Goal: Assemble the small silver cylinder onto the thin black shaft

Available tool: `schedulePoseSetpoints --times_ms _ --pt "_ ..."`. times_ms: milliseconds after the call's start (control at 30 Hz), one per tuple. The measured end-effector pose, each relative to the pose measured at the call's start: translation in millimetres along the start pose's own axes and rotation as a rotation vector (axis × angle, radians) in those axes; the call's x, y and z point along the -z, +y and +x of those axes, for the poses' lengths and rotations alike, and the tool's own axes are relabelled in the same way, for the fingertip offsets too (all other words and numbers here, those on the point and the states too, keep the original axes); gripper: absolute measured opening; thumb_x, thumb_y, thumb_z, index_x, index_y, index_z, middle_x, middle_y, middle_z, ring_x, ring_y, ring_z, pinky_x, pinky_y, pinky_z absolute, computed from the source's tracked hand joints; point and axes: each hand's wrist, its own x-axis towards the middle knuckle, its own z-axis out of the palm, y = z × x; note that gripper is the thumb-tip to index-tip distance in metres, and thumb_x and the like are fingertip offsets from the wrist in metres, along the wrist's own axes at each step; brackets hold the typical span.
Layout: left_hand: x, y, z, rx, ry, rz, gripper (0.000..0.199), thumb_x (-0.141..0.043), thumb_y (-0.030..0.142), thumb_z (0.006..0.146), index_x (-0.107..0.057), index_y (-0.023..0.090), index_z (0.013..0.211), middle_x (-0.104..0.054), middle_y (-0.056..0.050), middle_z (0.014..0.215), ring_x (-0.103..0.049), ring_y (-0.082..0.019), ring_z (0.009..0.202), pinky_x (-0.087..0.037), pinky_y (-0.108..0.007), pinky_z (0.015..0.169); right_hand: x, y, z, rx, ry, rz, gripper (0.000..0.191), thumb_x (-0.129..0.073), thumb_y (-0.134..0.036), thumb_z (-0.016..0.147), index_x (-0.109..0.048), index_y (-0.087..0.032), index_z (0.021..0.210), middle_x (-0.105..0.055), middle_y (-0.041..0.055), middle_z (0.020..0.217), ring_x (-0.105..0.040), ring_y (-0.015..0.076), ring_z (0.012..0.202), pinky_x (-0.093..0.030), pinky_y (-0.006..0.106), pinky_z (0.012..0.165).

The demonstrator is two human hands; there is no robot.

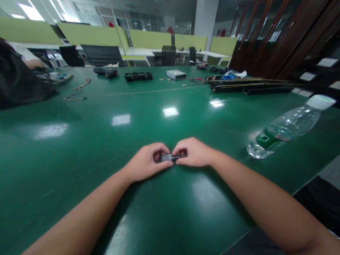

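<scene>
Near the middle of the green table [148,124], my left hand [147,161] has its fingers closed round a small grey cylindrical piece [166,157]. My right hand [193,152] pinches a thin dark piece [178,157] that lines up with the grey one. The two pieces meet, or nearly meet, between my fingertips; whether they are joined I cannot tell. Both hands are low over the tabletop, their fingertips almost touching.
A clear water bottle [289,129] with a white cap stands at the right. Black blocks [138,76], a white box [175,74] and long dark strips [252,86] lie along the far side. A dark bag [21,78] and a cord [77,92] are at the left.
</scene>
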Motion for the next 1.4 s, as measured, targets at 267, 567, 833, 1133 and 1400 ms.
schedulePoseSetpoints --times_ms 267,567,833,1133,1400 --pt "0.6 0.7 -0.5 -0.004 -0.005 -0.007 0.031 -0.067 0.046 0.082 -0.068 0.018 0.094 -0.058 0.001 0.072 -0.051 -0.015 0.065 -0.038 -0.023 0.058 1.0 0.3 -1.0 0.006 0.001 0.011 0.022 -0.072 -0.015 0.074 -0.075 -0.014 0.096 -0.068 0.0028 0.084 -0.06 0.0116 0.073 -0.046 0.022 0.069" --pt "0.8 0.7 -0.5 0.001 -0.013 -0.024 0.03 -0.067 0.045 0.082 -0.067 0.018 0.093 -0.058 0.001 0.073 -0.051 -0.015 0.065 -0.038 -0.024 0.058 2.5 -1.3 -0.8 0.003 -0.011 0.013 0.022 -0.071 -0.012 0.073 -0.075 -0.014 0.095 -0.067 0.0027 0.083 -0.06 0.0115 0.073 -0.046 0.022 0.068" --pt "1.5 0.9 -0.6 -0.016 -0.021 -0.024 0.029 -0.066 0.045 0.083 -0.066 0.018 0.093 -0.059 0.0 0.075 -0.052 -0.015 0.067 -0.038 -0.024 0.06 3.8 0.0 -0.7 0.002 -0.014 -0.003 0.021 -0.071 -0.012 0.073 -0.076 -0.013 0.093 -0.068 0.0028 0.082 -0.06 0.0117 0.073 -0.046 0.022 0.068" --pt "1.4 0.6 -0.8 -0.015 -0.021 -0.014 0.027 -0.066 0.043 0.083 -0.066 0.019 0.094 -0.06 0.0 0.077 -0.052 -0.015 0.069 -0.039 -0.024 0.06 6.1 1.3 -1.9 -0.022 -0.027 -0.009 0.02 -0.072 -0.013 0.072 -0.076 -0.014 0.092 -0.069 0.0022 0.082 -0.06 0.011 0.072 -0.045 0.021 0.067" --pt "1.7 0.2 -1.2 -0.014 -0.016 -0.015 0.029 -0.066 0.046 0.083 -0.066 0.018 0.093 -0.059 0.0 0.075 -0.052 -0.015 0.067 -0.039 -0.024 0.059 7.4 3.0 -2.3 -0.031 -0.038 -0.003 0.02 -0.071 -0.012 0.072 -0.076 -0.015 0.091 -0.07 0.002 0.082 -0.061 0.0113 0.073 -0.046 0.021 0.067"
